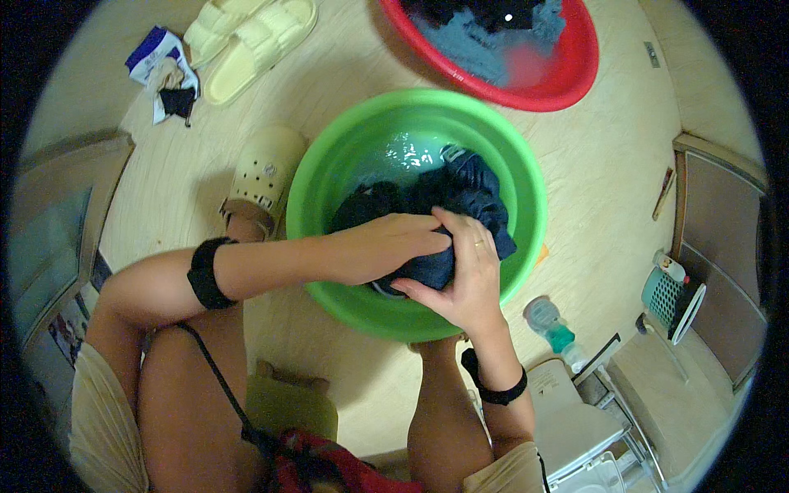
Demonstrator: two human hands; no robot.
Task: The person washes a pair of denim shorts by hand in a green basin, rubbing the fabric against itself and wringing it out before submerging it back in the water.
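Observation:
A round green plastic basin [419, 326] stands on the floor in front of me, with water in it. Dark navy wet cloth [474, 185] lies bunched along its right and middle. Over the basin, my left hand [388, 243] reaches in from the left and grips a wad of this cloth, its fingertips hidden in the folds. My right hand [471, 265], with a ring on one finger, clasps the same wad from the right, thumb below and fingers on top. Both hands meet at the wad. The kind of garment cannot be made out.
Behind the green basin stands a red basin [555, 92] holding wet blue and black cloth. Pale yellow slippers [259, 55] and an opened packet [169, 80] lie at far left. A clear bottle [555, 326] and a white folding seat [573, 425] are at right.

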